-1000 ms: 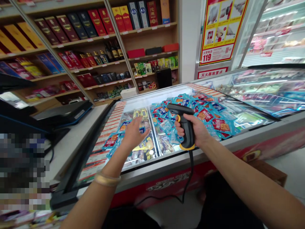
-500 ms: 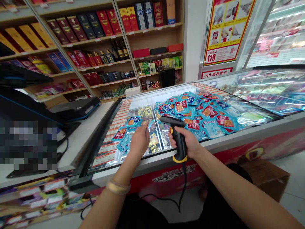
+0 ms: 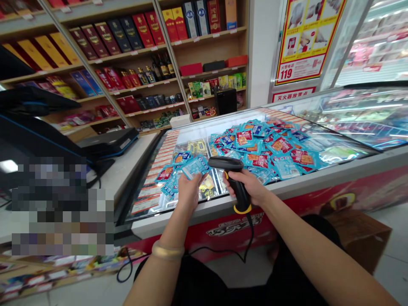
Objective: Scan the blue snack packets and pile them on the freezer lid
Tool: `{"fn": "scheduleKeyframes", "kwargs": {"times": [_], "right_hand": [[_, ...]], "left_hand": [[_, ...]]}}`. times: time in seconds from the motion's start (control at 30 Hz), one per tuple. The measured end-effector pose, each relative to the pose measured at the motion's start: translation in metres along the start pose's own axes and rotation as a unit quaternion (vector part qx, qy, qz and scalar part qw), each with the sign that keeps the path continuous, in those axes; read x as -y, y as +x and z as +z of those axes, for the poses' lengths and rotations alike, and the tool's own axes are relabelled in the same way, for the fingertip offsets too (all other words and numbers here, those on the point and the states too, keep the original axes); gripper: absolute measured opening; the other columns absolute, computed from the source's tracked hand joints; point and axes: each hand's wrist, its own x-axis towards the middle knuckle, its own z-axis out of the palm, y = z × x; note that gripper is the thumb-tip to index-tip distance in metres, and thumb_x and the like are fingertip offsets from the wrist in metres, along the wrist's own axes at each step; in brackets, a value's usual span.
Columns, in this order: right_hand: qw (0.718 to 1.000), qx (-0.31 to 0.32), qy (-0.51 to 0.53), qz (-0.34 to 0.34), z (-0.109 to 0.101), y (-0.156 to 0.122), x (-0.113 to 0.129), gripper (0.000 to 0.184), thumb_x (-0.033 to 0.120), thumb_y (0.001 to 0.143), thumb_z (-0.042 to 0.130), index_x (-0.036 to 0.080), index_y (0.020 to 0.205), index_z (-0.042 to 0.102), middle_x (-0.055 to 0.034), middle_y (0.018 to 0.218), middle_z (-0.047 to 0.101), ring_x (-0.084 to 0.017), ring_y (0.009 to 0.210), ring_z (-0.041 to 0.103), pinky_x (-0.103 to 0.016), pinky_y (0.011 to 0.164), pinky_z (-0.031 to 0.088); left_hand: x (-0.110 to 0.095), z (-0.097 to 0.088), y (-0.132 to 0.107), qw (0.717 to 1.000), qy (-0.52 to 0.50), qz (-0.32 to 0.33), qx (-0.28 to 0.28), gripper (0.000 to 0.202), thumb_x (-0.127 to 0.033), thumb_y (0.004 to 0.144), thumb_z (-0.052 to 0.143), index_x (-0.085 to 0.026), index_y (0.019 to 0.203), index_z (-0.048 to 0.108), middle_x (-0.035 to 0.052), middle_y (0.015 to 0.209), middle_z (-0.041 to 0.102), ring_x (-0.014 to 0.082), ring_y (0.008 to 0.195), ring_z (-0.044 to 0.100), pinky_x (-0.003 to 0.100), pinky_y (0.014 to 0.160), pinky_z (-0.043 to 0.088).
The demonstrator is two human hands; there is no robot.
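My left hand (image 3: 188, 189) is closed on the lower edge of a blue snack packet (image 3: 195, 167), whose pale printed back faces up. Wrapped around the handle of a black and yellow barcode scanner (image 3: 239, 187) is my right hand (image 3: 250, 187). The scanner's head points left, towards the packet. Below my left hand a small group of blue packets (image 3: 170, 185) lies on the glass top of the freezer (image 3: 153, 182). To the right of the scanner spreads a large heap of blue and red snack packets (image 3: 259, 146) on the same glass.
A black checkout terminal (image 3: 38, 140) stands on the counter at left. The scanner's cable (image 3: 219, 253) hangs down and loops near my legs. Shelves (image 3: 134, 55) of boxes and bottles line the back. A cardboard box (image 3: 360, 233) sits on the floor at right.
The packet in my left hand has turned flat, its back now showing beside the scanner. The scanner's head has shifted slightly left. The whole view has moved a little.
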Motion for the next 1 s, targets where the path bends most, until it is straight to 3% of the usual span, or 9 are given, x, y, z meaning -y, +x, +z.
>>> {"fn": "scheduleKeyframes", "kwargs": {"times": [0.1,0.23,0.33,0.53,0.8,1.0], "right_hand": [[1.0,0.006,-0.018,-0.002,-0.0008,0.0006,-0.0011,0.034,0.04,0.066,0.081,0.016,0.08,0.063,0.0007,0.066,0.06,-0.009,0.048,0.052,-0.021,0.042,0.043],[1.0,0.016,-0.019,-0.005,-0.0015,0.0003,-0.0015,0.033,0.04,0.067,0.081,0.016,0.079,0.063,0.001,0.066,0.06,-0.008,0.048,0.052,-0.021,0.042,0.043],[1.0,0.019,-0.021,-0.008,-0.0011,-0.0003,-0.0012,0.033,0.04,0.067,0.081,0.015,0.078,0.063,0.0008,0.066,0.06,-0.008,0.048,0.052,-0.02,0.042,0.043],[0.999,0.019,-0.026,-0.011,-0.0004,-0.0011,-0.0007,0.034,0.041,0.067,0.081,0.015,0.079,0.063,0.0007,0.066,0.06,-0.008,0.048,0.052,-0.021,0.042,0.043],[0.999,0.003,-0.043,-0.004,-0.0001,-0.0007,-0.0017,0.037,0.043,0.065,0.081,0.015,0.081,0.063,0.0017,0.065,0.059,-0.008,0.046,0.052,-0.021,0.042,0.042],[0.997,0.014,-0.07,-0.009,-0.0027,0.0022,-0.0045,0.035,0.043,0.067,0.078,0.016,0.077,0.06,0.0016,0.062,0.058,-0.008,0.045,0.05,-0.021,0.042,0.042]], "left_hand": [[0.0016,-0.0004,0.0008,0.999,0.044,0.006,-0.029,0.041,-0.024,0.049,0.082,-0.017,0.084,0.063,-0.0009,0.077,0.071,0.0148,0.072,0.066,0.033,0.075,0.056],[0.0022,-0.0017,0.0013,0.996,0.085,0.005,-0.039,0.036,-0.03,0.046,0.084,-0.015,0.072,0.064,-0.0009,0.064,0.067,0.0119,0.058,0.059,0.024,0.058,0.046],[0.0021,-0.0016,0.0011,0.995,0.091,0.006,-0.047,0.036,-0.032,0.045,0.085,-0.015,0.069,0.064,-0.0016,0.06,0.065,0.0107,0.054,0.056,0.024,0.056,0.044],[0.0005,0.0011,0.0006,0.997,0.05,-0.024,-0.05,0.035,-0.034,0.047,0.081,-0.016,0.067,0.06,-0.0023,0.061,0.064,0.0106,0.058,0.059,0.025,0.061,0.052],[0.0021,-0.0003,-0.0016,0.993,0.116,0.021,0.019,0.033,-0.037,0.06,0.073,-0.016,0.085,0.069,-0.0004,0.07,0.069,0.0101,0.055,0.056,0.019,0.044,0.046],[0.0067,-0.0015,-0.001,0.985,0.154,0.039,0.065,0.035,-0.038,0.065,0.07,-0.014,0.091,0.07,-0.0012,0.069,0.067,0.0093,0.054,0.053,0.02,0.045,0.046]]}}
